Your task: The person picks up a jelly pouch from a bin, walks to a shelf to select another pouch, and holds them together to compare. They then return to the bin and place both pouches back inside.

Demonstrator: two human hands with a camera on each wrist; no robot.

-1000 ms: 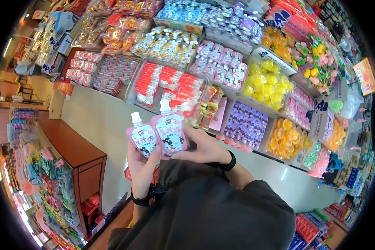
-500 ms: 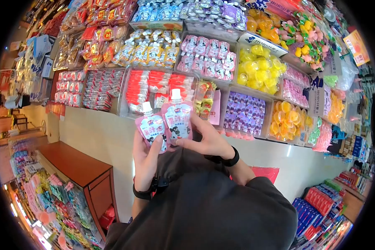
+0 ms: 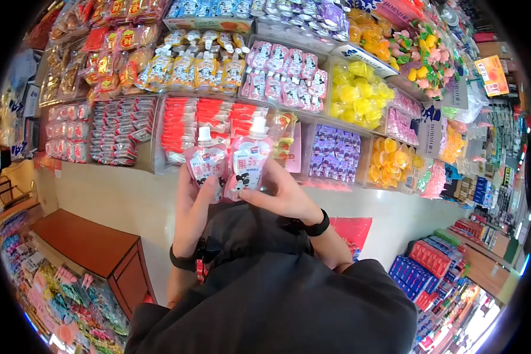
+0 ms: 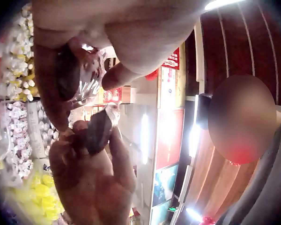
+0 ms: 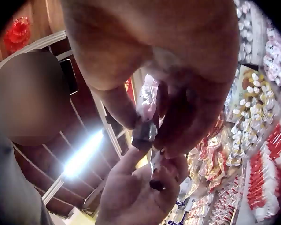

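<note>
Two pink-and-white jelly drink pouches with white caps are held upright, side by side, in front of the body. My left hand (image 3: 190, 203) grips the left pouch (image 3: 206, 166), thumb across its front. The right pouch (image 3: 246, 166) is in my right hand (image 3: 286, 193), with the thumb pressed on its lower front and the other fingers behind. Seen from the left wrist, the left hand's pouch (image 4: 91, 77) is above and the right hand's pouch (image 4: 101, 129) below, both dark against the light. In the right wrist view, the fingers partly hide the right hand's pouch (image 5: 149, 96).
Beyond the hands runs a display of clear bins: red-and-white packets (image 3: 180, 127), similar pink pouches (image 3: 283, 88), yellow-capped pouches (image 3: 206, 71), yellow jelly cups (image 3: 360, 97) and purple packets (image 3: 334, 153). A brown wooden counter (image 3: 85, 242) stands at left, stacked boxes (image 3: 422, 268) at lower right.
The head view has shifted, so the display sits further left. Both pouches stay gripped; they have come slightly apart and stand straighter, where before they tilted and overlapped at the edges.
</note>
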